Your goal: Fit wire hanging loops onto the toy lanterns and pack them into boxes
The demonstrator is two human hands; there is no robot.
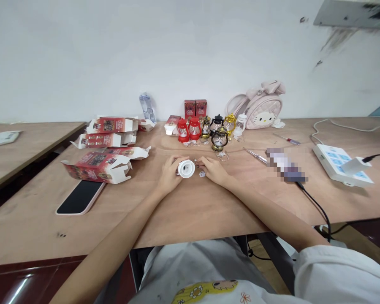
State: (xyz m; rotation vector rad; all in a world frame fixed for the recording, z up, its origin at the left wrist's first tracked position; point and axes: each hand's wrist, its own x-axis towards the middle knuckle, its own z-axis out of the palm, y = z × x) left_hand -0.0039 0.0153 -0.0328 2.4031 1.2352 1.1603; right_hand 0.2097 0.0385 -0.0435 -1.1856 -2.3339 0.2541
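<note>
You are clamping the white round piece (186,169) in your left hand (172,172), at nine o'clock from your right hand (213,169), whose fingers' grip I cannot tell; keeping that piece steady, facing you, is probably helping.

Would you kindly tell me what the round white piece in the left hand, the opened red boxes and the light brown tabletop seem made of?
Round white piece: probably plastic, smooth, from its even rim.
Opened red boxes: thin card, apparently satin print, from the folded white flaps.
Light brown tabletop: likely wood or veneer, mostly matt, given faint grain streaks.
</note>
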